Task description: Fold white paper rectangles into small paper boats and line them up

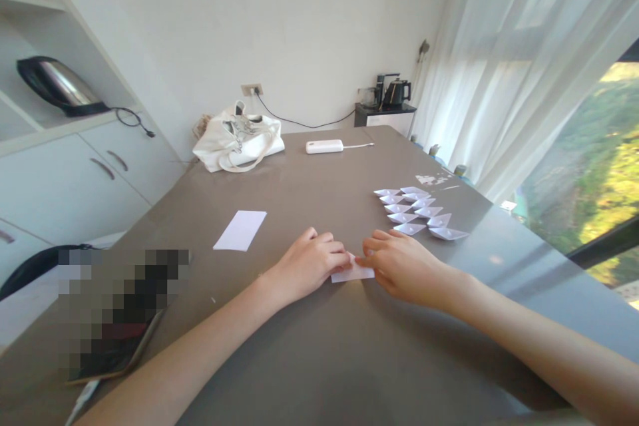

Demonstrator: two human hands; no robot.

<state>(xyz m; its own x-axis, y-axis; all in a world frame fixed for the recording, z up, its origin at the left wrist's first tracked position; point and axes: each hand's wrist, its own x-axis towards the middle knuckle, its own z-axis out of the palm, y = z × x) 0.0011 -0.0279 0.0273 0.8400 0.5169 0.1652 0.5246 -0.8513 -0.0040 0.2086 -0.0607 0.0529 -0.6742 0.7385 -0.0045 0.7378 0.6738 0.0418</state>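
Observation:
A small piece of white paper lies on the grey table in front of me, its lower edge showing between my hands. My left hand has its fingers curled onto the paper's left side. From the other side my right hand holds it, index finger pressed on its upper part and the thumb close to the right edge. The fingers partly hide the paper's top. Several folded white paper boats stand in two rows just beyond my right hand. A flat stack of white paper rests to the left.
At the far edge are a white bag and a white power bank with a short cable. Paper scraps lie near the right edge. A phone or tablet, partly pixelated, sits at the left with a cable.

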